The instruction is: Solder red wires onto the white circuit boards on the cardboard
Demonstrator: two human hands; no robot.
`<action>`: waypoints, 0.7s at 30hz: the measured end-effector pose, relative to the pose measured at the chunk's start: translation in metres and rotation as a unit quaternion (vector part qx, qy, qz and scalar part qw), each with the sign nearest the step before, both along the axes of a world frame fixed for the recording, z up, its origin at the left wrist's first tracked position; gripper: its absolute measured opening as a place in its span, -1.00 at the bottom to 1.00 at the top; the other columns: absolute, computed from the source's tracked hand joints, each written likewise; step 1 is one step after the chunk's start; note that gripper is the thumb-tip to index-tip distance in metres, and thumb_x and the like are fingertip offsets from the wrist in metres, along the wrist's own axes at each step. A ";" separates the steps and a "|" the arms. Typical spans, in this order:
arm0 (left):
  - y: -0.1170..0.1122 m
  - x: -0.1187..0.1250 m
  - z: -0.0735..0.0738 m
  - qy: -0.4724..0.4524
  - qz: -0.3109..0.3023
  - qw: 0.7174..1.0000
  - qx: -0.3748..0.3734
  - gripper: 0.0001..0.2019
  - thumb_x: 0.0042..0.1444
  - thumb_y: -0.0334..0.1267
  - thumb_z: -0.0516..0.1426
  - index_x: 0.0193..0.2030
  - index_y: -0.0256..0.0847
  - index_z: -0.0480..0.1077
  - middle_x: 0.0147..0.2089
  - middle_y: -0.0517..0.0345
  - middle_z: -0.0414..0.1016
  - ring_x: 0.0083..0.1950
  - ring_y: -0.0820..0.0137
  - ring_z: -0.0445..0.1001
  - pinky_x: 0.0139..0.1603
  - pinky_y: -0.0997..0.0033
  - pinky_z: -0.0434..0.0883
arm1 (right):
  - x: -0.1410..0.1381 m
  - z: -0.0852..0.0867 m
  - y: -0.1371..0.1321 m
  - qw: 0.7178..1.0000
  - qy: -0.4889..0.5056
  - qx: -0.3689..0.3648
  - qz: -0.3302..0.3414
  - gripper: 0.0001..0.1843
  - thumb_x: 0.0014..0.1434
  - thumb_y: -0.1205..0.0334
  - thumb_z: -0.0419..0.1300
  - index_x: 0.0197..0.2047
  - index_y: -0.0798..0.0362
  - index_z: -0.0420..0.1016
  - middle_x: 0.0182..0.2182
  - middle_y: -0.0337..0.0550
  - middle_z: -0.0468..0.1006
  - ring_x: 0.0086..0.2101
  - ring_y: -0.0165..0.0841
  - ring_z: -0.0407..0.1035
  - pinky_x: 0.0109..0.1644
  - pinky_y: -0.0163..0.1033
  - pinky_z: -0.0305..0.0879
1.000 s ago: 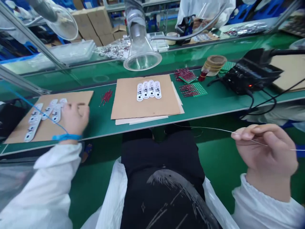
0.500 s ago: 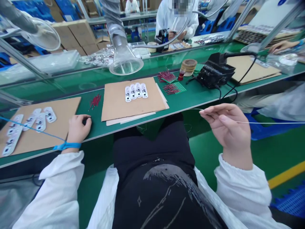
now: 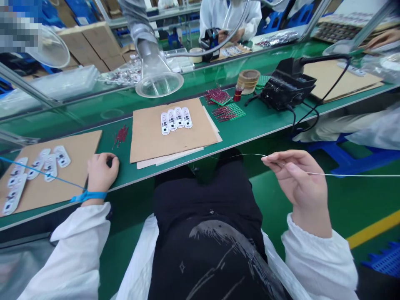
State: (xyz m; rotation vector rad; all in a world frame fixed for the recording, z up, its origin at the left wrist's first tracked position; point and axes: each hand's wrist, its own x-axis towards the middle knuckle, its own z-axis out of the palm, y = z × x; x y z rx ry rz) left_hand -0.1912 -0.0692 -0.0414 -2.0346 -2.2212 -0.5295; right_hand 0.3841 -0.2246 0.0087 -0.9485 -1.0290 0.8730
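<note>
Wire (image 3: 359,175) runs sideways, nearly level, through right hand (image 3: 301,181).

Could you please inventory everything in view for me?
Table: 1, green, across the view
Cardboard: at least 3 sheets, brown, table's left, middle and right
Small boards: 9 near ones, white, five on left cardboard, four on middle
Panels: at least 3, green, right of middle cardboard
Thin parts: uncounted, red, beside middle cardboard and on panels
Machine: 1, black, right side
Roll: 1, tan, left of machine
Hoods: at least 2, clear, above the back
Boxes: several, brown, back left
Co-workers: at least 2, white-clothed, back and right
Wire: 1, silvery, right
Strap: 1, blue, left wrist
Left hand: 1, bare, table's front edge
Right hand: 1, bare, pinching the wire
</note>
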 end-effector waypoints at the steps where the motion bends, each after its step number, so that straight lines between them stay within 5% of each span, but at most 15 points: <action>1: 0.000 0.000 0.000 0.000 0.001 1.000 0.001 -0.78 0.36 -0.04 0.01 -0.16 -0.08 0.36 -0.06 -0.13 0.56 0.22 -0.10 0.50 0.40 -0.17 0.38 | 0.001 -0.003 -0.002 1.000 0.001 -0.006 -0.002 -0.75 0.26 0.05 0.55 -0.02 -0.13 0.73 -0.11 -0.16 0.78 -0.03 -0.14 0.74 0.29 0.09 0.68; 11: -0.001 0.000 -0.003 -0.010 0.005 1.000 -0.004 -0.73 0.40 -0.04 0.02 -0.08 -0.13 0.44 0.04 -0.16 0.58 0.25 -0.06 0.50 0.42 -0.11 0.37 | -0.009 0.008 0.019 0.999 -0.017 -0.001 0.027 -0.82 0.28 0.11 0.51 -0.04 -0.15 0.75 -0.13 -0.15 0.81 -0.06 -0.11 0.76 0.23 0.12 0.72; 21: -0.004 0.010 -0.003 -0.087 -0.005 0.996 0.036 -0.87 0.38 -0.27 0.06 -0.13 -0.11 0.45 -0.01 -0.11 0.56 0.19 -0.01 0.51 0.38 -0.09 0.39 | -0.025 0.030 0.073 1.000 -0.018 -0.013 -0.007 -0.73 -0.01 0.17 0.63 -0.22 -0.12 0.77 -0.26 -0.07 0.77 -0.17 -0.08 0.72 0.10 0.09 0.72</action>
